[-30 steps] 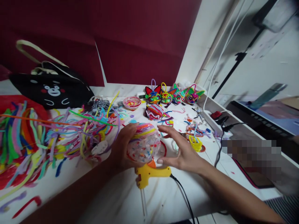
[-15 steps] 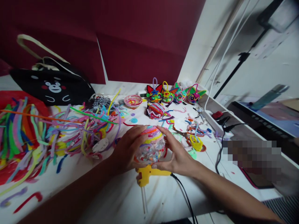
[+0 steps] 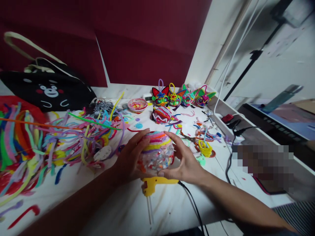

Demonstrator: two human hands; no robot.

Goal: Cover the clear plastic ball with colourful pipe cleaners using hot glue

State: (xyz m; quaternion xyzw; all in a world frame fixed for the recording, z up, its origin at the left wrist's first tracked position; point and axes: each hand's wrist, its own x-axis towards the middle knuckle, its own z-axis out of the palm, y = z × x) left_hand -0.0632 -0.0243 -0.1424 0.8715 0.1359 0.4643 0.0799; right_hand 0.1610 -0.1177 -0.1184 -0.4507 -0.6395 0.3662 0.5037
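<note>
A clear ball [image 3: 157, 152] is held between my two hands in the middle of the view. Colourful pipe cleaners in pink, orange, yellow and purple wrap its upper part; the lower part shows clear plastic with colourful bits. My left hand [image 3: 133, 155] curves round its left side, fingers on top. On the other side my right hand [image 3: 185, 160] grips it with the thumb low in front and fingers near the top. Just below the ball lies a yellow hot glue gun [image 3: 157, 183] with a clear glue stick in it and a black cord.
Many loose pipe cleaners [image 3: 71, 141] cover the left side, with a black bag [image 3: 49, 91] behind. Finished animal-head ornaments [image 3: 174, 98], a woven bowl [image 3: 137, 105] and a wrapped striped piece [image 3: 162, 114] stand at the back. Scissors [image 3: 188, 137] lie right; a phone [image 3: 273, 188] is further right.
The ball has turned and tilted slightly in my hands, so more of its pipe-cleaner stripes show. The whole view has shifted a little; the glue gun lies where it was.
</note>
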